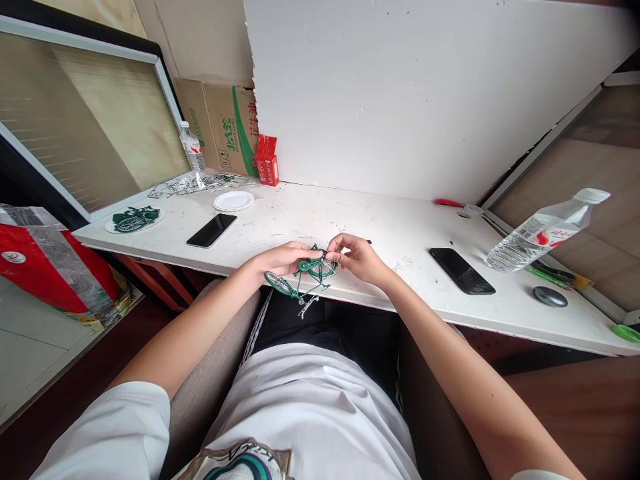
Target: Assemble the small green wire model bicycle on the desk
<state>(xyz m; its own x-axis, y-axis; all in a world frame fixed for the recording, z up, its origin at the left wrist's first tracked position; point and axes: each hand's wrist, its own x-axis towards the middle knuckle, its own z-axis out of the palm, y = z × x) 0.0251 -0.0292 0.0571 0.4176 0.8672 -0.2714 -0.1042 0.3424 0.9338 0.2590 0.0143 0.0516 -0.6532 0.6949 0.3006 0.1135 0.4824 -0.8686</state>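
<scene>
A small green model bicycle (pixel 304 268) with thin spoked wheels is held at the table's front edge, over my lap. My left hand (pixel 286 257) grips it from the left, thumb and fingers closed near its middle. From the right, my right hand (pixel 356 257) pinches at the bicycle's rear wheel end, its fingertips meeting close to my left thumb. Whether a separate small part sits between those right fingertips is too small to tell. The silver handlebar (pixel 309 307) hangs toward me at the lower end.
On the white table (pixel 280 227) lie a black phone (pixel 212 230), a white plate (pixel 233 201) and a plate of green model parts (pixel 136 219). Rightward are another phone (pixel 462 271), a leaning water bottle (pixel 547 230) and a grey round object (pixel 550 296). A cardboard box (pixel 220 127) stands behind.
</scene>
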